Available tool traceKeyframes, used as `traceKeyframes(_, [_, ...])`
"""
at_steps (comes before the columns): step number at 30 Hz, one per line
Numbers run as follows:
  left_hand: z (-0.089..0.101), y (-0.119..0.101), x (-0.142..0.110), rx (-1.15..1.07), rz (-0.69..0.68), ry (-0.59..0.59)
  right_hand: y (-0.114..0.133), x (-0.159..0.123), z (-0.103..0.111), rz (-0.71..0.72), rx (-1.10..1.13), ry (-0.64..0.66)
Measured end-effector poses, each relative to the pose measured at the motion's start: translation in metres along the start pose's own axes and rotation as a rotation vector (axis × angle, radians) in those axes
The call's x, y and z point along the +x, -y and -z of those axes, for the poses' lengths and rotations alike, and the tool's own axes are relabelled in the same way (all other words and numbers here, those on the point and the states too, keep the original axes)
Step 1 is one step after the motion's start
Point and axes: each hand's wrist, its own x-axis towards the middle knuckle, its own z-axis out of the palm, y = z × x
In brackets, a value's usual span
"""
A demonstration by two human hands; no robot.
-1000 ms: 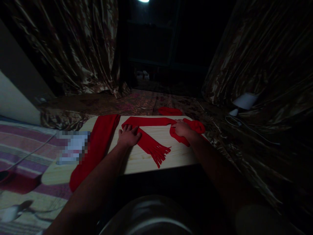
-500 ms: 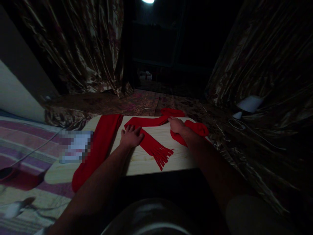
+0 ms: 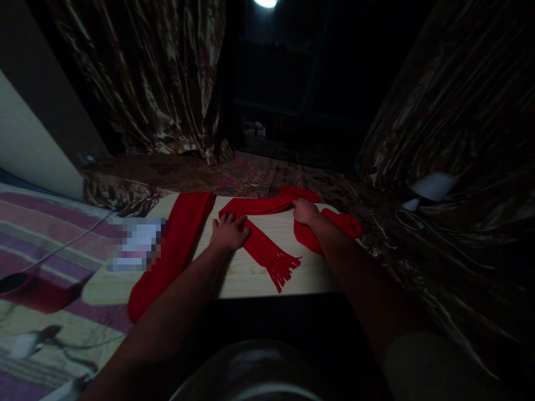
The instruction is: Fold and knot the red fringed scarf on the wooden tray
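Note:
A red fringed scarf (image 3: 267, 250) lies bent across a pale wooden board (image 3: 242, 273). My left hand (image 3: 228, 232) rests flat on the scarf near its fold, fingers spread. My right hand (image 3: 306, 210) sits at the far right part of the scarf, fingers closed on the fabric where it bunches. A second red scarf (image 3: 175, 245) lies stretched along the board's left side, untouched.
Shiny patterned curtains (image 3: 146, 83) hang behind and at the right. A striped blanket (image 3: 37, 223) covers the left. A blurred white object (image 3: 136, 245) lies on the board's left end. A white lamp-like thing (image 3: 432, 186) and cable sit at the right.
My right hand has slid along the scarf toward the far edge, gathering the cloth. The left hand has stayed pressed in place. The camera has shifted slightly.

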Motion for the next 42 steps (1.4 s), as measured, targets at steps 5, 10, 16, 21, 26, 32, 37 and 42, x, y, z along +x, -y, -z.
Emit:
traceKeyframes(5, [-0.001, 0.000, 0.000, 0.009, -0.005, -0.007, 0.007, 0.006, 0.013, 0.022, 0.124, -0.056])
traceKeyframes(10, [-0.001, 0.000, 0.000, 0.008, 0.002, -0.005, 0.006, 0.010, 0.006, -0.091, 0.388, -0.059])
traceKeyframes(16, [0.004, -0.002, -0.001, 0.007, -0.009, 0.000, -0.008, 0.020, -0.016, -0.220, 0.589, -0.031])
traceKeyframes(21, [0.005, -0.002, -0.001, 0.003, 0.000, 0.013, -0.008, 0.015, -0.018, -0.319, 0.731, 0.069])
traceKeyframes(26, [0.004, -0.002, 0.000, -0.009, 0.006, 0.019, -0.004, 0.008, -0.015, -0.238, 0.466, 0.068])
traceKeyframes(32, [0.004, -0.002, -0.001, -0.008, 0.013, 0.023, -0.003, 0.018, -0.016, -0.209, 0.306, 0.043])
traceKeyframes(37, [0.006, -0.003, -0.001, -0.005, 0.016, 0.024, -0.007, 0.013, -0.020, -0.132, 0.262, 0.042])
traceKeyframes(42, [0.005, -0.002, -0.001, -0.004, 0.014, 0.023, -0.011, 0.001, -0.026, 0.100, 0.075, -0.032])
